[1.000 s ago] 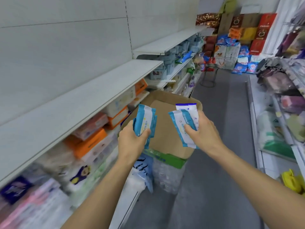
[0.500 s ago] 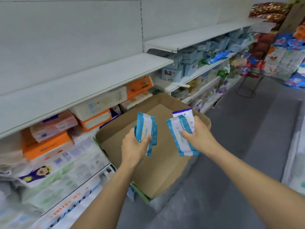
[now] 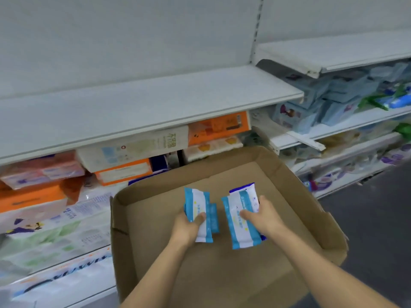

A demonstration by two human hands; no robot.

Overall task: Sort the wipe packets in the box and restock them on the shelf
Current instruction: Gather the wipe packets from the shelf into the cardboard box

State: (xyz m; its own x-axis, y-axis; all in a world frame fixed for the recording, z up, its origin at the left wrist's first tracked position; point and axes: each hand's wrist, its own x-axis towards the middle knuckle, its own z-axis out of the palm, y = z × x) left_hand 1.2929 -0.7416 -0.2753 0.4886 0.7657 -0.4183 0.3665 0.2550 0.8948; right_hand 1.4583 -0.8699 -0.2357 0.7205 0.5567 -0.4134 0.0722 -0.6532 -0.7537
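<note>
Over the open cardboard box (image 3: 289, 218), we hold wipe packets in both hands. Our left hand (image 3: 185, 227) grips a small stack of blue-and-white wipe packets (image 3: 200, 216), thumb pressed on the top one, the stack jutting toward 12 o'clock from the palm. Our right hand (image 3: 264, 218) clasps a second stack of packets (image 3: 239, 223), just beside the first at its 3 o'clock. The white shelf (image 3: 144, 107) runs at 11 o'clock, orange cartons (image 3: 219, 127) beneath it.

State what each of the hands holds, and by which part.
Left hand grips blue-and-white wipe packets at their lower left edge; right hand grips another stack along its right side.
</note>
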